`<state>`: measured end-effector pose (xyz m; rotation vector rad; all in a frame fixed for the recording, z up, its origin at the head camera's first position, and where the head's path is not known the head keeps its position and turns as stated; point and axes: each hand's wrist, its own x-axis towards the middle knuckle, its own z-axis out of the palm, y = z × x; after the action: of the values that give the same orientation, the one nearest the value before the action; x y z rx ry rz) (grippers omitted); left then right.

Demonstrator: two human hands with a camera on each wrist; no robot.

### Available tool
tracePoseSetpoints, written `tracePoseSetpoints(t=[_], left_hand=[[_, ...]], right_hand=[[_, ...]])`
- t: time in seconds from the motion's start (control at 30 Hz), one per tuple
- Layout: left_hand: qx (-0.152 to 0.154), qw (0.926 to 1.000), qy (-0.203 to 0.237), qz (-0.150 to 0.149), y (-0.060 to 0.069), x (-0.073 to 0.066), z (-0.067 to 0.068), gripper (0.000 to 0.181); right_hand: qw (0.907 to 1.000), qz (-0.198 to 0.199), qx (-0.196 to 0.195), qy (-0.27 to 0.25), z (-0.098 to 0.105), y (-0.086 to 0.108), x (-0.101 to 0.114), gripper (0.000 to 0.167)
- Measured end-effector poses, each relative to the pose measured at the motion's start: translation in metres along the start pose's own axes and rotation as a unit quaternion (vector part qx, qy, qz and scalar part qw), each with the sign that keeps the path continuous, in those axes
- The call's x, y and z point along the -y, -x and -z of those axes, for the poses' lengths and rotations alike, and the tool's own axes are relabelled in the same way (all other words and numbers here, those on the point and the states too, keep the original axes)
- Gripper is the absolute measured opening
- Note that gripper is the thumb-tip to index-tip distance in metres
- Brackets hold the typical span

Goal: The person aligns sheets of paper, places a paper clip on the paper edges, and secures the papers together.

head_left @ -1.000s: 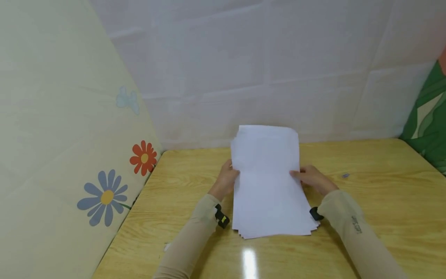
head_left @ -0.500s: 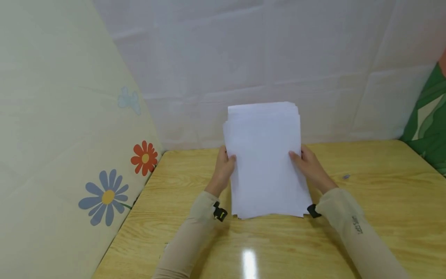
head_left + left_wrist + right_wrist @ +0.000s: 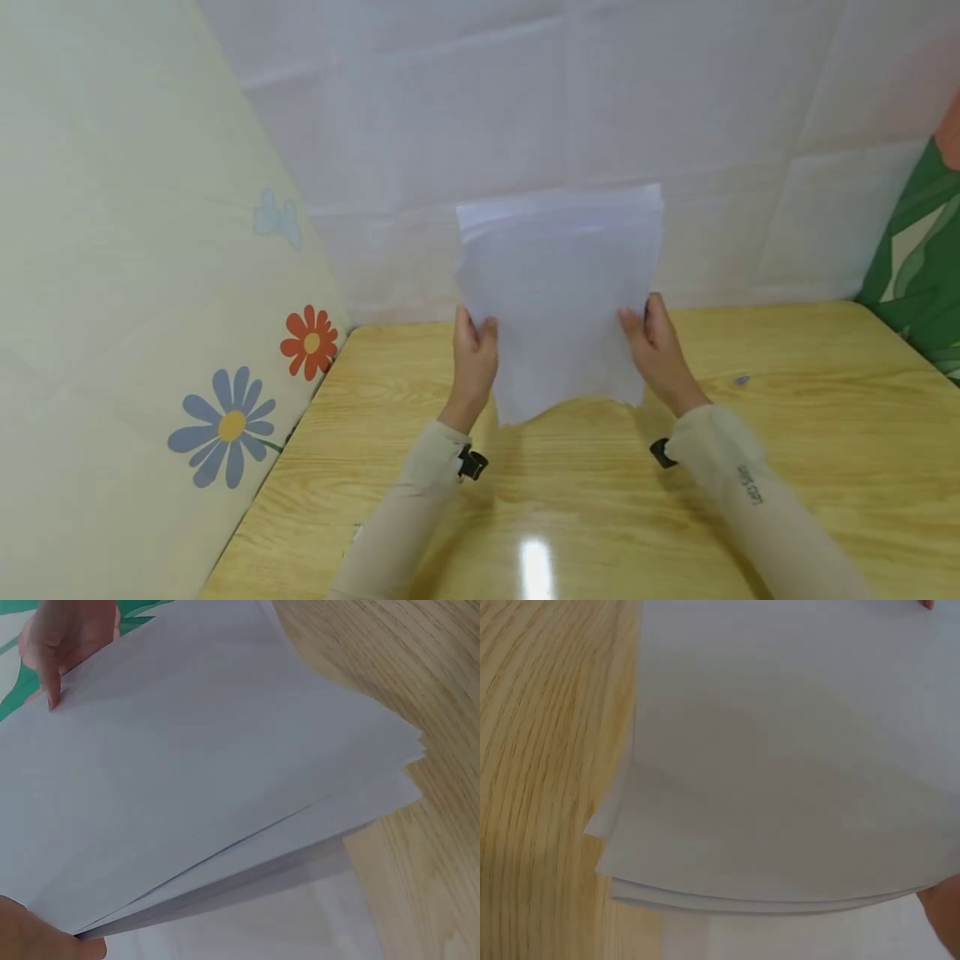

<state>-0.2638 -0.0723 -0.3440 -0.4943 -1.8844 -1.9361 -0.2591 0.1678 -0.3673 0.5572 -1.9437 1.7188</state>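
A stack of white paper sheets (image 3: 562,283) is held up above the table, tilted toward the head camera. Its lower edge bows upward in the middle, and the sheets do not line up at the edges. My left hand (image 3: 474,358) grips the left edge with the thumb on the front face. On the opposite edge my right hand (image 3: 660,350) pinches the stack the same way, thumb in front. The left wrist view shows the paper (image 3: 210,750) splayed into several layers at one corner. Fingers behind the stack are mostly hidden.
The wooden table (image 3: 570,500) spreads beneath the hands. A small purplish object (image 3: 742,380) lies to the right of the right hand. Behind the table hangs a white cloth (image 3: 450,125), with a flower-printed panel (image 3: 112,292) on the left side.
Both hands have raised the paper stack off the table and tilted it more upright. Its lower edge now bends, and the hands sit higher in the head view.
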Motion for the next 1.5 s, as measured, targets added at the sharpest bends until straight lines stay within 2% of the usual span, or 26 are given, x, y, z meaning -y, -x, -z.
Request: tracePoseSetpoints(t=[0.1, 0.17, 0.33, 0.5, 0.67, 0.87, 1.1, 1.23, 1.33, 1.43, 1.5], left_hand=[[0.003, 1.0000, 0.007, -0.005, 0.002, -0.002, 0.001, 0.033], [0.002, 1.0000, 0.006, -0.007, 0.005, -0.009, 0.001, 0.030], [0.003, 0.9999, 0.014, 0.006, 0.013, -0.020, 0.000, 0.030], [0.015, 0.9990, 0.036, 0.024, 0.015, -0.013, 0.001, 0.034], [0.024, 0.9986, 0.030, 0.038, 0.016, -0.007, 0.001, 0.037], [0.038, 0.9972, 0.020, 0.062, 0.018, -0.004, 0.002, 0.040], [0.032, 0.9926, 0.011, 0.117, 0.011, 0.028, 0.003, 0.051], [0.025, 0.9896, -0.009, 0.142, 0.012, 0.032, 0.001, 0.049], [0.028, 0.9884, -0.017, 0.148, 0.013, 0.033, 0.002, 0.049], [0.039, 0.9900, -0.020, 0.134, 0.012, 0.033, 0.006, 0.050], [0.055, 0.9908, -0.019, 0.122, 0.009, 0.032, 0.009, 0.049]], right_hand=[[0.9996, 0.010, -0.010, -0.026, -0.004, 0.002, -0.002, 0.032], [0.9993, 0.008, -0.014, -0.033, -0.006, 0.004, -0.005, 0.031], [0.9986, -0.006, -0.020, -0.048, -0.008, 0.009, -0.011, 0.025], [0.9983, -0.020, -0.023, -0.049, -0.010, 0.011, -0.013, 0.024], [0.9985, -0.046, -0.009, -0.030, -0.008, 0.013, -0.015, 0.037], [0.9971, -0.075, 0.008, -0.012, -0.006, 0.016, -0.018, 0.043], [0.9929, -0.117, 0.017, 0.007, -0.005, 0.021, -0.022, 0.048], [0.9896, -0.139, 0.031, 0.021, -0.003, 0.024, -0.023, 0.052], [0.9883, -0.146, 0.040, 0.017, 0.000, 0.024, -0.024, 0.056], [0.9890, -0.141, 0.043, 0.009, 0.003, 0.022, -0.023, 0.057], [0.9916, -0.123, 0.038, 0.009, 0.005, 0.018, -0.020, 0.056]])
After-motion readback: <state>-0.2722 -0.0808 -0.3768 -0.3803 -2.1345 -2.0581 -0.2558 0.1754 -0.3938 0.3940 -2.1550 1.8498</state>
